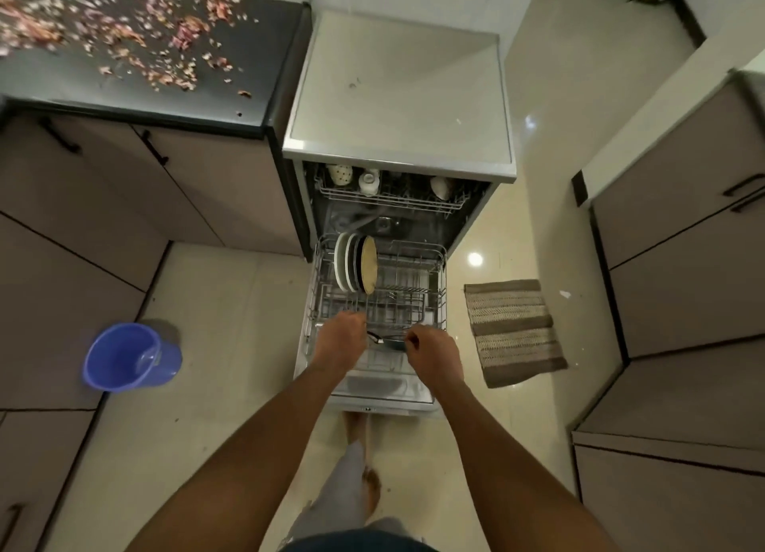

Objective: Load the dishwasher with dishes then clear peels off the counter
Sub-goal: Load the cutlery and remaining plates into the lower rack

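The dishwasher (399,154) stands open with its lower rack (439,299) pulled out over the door. Several plates (356,268) stand upright at the rack's back left. Cups (339,174) sit in the upper rack. Both my hands reach down over the rack's front. My left hand (341,338) and my right hand (432,348) hold a small dark pan (389,341) between them, the left at its handle end, the right at its rim. Pink onion peels (124,25) lie scattered on the black counter (165,100) at the upper left.
A blue bucket (130,357) stands on the floor to the left of the dishwasher. A striped mat (513,332) lies on the floor to the right. Cabinets line both sides. My bare feet (364,460) stand just in front of the open door.
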`<state>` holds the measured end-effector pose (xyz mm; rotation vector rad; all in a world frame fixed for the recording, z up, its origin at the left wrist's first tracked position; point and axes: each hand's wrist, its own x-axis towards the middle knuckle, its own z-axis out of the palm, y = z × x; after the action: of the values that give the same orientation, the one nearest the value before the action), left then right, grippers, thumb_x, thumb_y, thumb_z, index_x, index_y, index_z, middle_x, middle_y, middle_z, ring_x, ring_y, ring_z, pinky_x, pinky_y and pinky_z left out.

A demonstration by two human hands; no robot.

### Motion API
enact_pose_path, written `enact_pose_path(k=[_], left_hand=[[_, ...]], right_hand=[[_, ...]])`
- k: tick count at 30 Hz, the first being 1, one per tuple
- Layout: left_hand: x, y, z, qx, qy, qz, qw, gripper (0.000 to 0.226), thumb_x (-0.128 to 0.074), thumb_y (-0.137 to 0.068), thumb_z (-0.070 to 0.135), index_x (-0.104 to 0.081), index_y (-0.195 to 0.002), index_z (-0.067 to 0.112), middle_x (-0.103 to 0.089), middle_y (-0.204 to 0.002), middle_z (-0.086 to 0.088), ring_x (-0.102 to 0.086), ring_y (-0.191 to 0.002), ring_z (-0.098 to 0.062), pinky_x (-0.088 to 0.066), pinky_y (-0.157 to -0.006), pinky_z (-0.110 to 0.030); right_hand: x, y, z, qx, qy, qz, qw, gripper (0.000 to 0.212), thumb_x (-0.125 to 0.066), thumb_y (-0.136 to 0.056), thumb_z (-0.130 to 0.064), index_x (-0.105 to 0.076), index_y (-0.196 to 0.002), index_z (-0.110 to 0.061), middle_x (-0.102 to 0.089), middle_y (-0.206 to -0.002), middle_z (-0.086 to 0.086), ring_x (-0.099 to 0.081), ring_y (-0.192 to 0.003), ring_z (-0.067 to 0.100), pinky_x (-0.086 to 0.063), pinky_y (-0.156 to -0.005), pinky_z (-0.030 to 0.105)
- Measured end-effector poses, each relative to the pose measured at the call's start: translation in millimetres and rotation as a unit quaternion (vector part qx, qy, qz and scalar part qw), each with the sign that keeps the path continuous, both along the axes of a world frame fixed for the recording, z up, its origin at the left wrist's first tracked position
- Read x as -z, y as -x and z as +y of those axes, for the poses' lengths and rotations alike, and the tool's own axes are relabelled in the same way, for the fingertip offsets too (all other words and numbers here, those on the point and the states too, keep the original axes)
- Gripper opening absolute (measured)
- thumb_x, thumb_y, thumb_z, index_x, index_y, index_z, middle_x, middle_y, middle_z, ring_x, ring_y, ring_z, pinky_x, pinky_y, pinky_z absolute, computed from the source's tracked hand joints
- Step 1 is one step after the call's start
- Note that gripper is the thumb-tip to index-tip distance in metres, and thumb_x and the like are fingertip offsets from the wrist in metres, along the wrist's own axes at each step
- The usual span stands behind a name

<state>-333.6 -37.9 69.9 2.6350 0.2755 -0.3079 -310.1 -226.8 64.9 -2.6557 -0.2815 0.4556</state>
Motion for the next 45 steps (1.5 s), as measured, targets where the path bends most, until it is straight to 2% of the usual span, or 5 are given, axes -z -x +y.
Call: enact_pose_path(k=[11, 15, 22, 31, 45], left_hand=[[-62, 82, 51, 0.008, -0.041, -0.041, 0.998, 0.019, -0.048, -0.099, 0.014, -0.066, -0.092, 0.012, -0.064, -0.088, -0.005, -0.053, -0.071, -0.017, -0.041, -0.064, -0.029], [-77, 98, 92, 0.002, -0.052, -0.036, 0.998, 0.018, -0.050, -0.099, 0.016, -0.067, -0.097, 0.011, -0.067, -0.095, -0.007, -0.063, -0.081, -0.024, -0.040, -0.067, -0.029], [-103, 108, 182, 0.011, -0.092, -0.053, 0.994, 0.020, -0.046, -0.102, 0.016, -0.064, -0.105, 0.009, -0.067, -0.107, -0.007, -0.064, -0.098, -0.027, -0.039, -0.073, -0.029], [-108, 135, 360, -0.044, -0.120, -0.063, 0.990, 0.019, -0.046, -0.097, 0.015, -0.063, -0.098, 0.006, -0.069, -0.102, -0.016, -0.065, -0.091, -0.038, -0.046, -0.071, -0.041], [-116, 119, 514, -0.118, -0.107, -0.116, 0.980, 0.031, -0.045, -0.102, 0.033, -0.065, -0.092, 0.012, -0.069, -0.095, -0.009, -0.066, -0.084, -0.031, -0.049, -0.071, -0.036]], right_hand=[[-76, 58, 40, -0.020, -0.013, -0.069, 0.997, 0.015, -0.059, -0.097, -0.022, -0.070, -0.088, -0.018, -0.067, -0.076, 0.000, -0.063, -0.067, 0.017, -0.059, -0.068, 0.038], [-95, 66, 79, -0.053, -0.007, -0.092, 0.994, 0.013, -0.060, -0.098, -0.023, -0.071, -0.096, -0.017, -0.069, -0.081, 0.001, -0.064, -0.069, 0.014, -0.056, -0.069, 0.028], [-115, 79, 189, -0.095, 0.021, -0.089, 0.991, 0.021, -0.052, -0.100, -0.028, -0.070, -0.097, -0.017, -0.070, -0.087, 0.003, -0.062, -0.076, 0.019, -0.044, -0.067, 0.029], [-118, 93, 368, -0.141, 0.002, -0.112, 0.984, 0.023, -0.050, -0.096, -0.030, -0.069, -0.098, -0.018, -0.073, -0.090, 0.007, -0.068, -0.082, 0.030, -0.057, -0.073, 0.041], [-136, 28, 541, -0.212, 0.001, -0.151, 0.966, 0.035, -0.045, -0.103, -0.042, -0.066, -0.092, -0.016, -0.072, -0.086, 0.010, -0.068, -0.079, 0.032, -0.057, -0.071, 0.044]])
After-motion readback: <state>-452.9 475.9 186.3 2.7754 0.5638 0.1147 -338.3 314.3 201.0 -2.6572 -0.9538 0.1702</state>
